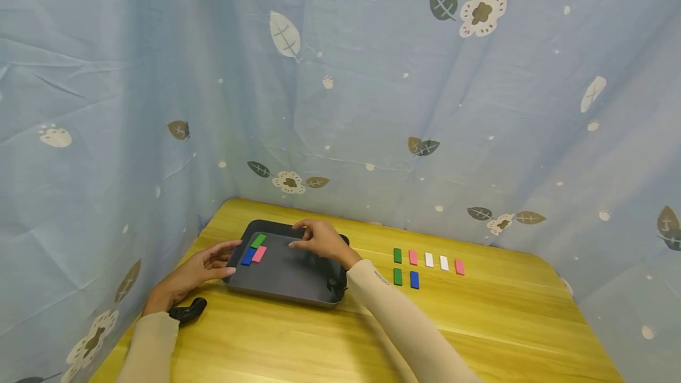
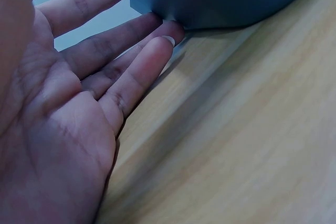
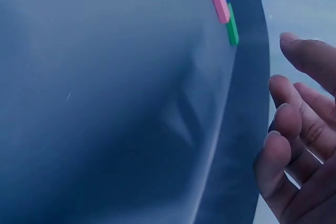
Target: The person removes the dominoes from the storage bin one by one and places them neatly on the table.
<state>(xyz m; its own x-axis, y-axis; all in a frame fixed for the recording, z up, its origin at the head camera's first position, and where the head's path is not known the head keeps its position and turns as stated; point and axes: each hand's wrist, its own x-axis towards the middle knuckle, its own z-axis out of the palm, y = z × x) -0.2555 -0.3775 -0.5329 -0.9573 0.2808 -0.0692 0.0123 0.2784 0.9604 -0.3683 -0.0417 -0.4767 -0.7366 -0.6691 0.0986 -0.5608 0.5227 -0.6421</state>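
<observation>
Two bare hands at a dark tray [image 1: 292, 276], lower left of centre in the head view. The left hand [image 1: 194, 268], at the tray's left edge, is spread wide; in the left wrist view its fingertips [image 2: 157, 53] reach the tray's outer wall without closing round it. The right hand [image 1: 321, 240] appears over the tray's upper right part, fingers loosely bent, with nothing visible between them and the thumb; contact with the far rim cannot be told. Within the tray, at its upper left, a green block [image 1: 258, 242], a blue block [image 1: 248, 256] and a pink block [image 1: 259, 254] lie close together. Right of centre, on the counter [image 1: 255, 336], two rows of loose blocks [image 1: 397, 276] lie apart from one another.

Likely faults, by judgement: pressure from the left fingertips could slide the tray, as no grip is seen on its opposite side, and so disturb the trio inside. The right fingertips, if brought low there, could nudge one block against its neighbours. The right sleeve [image 1: 409, 324], swung rightward, could sweep the nearest loose blocks askew. Thin, flat pieces may also slip from a shallow pinch.
</observation>
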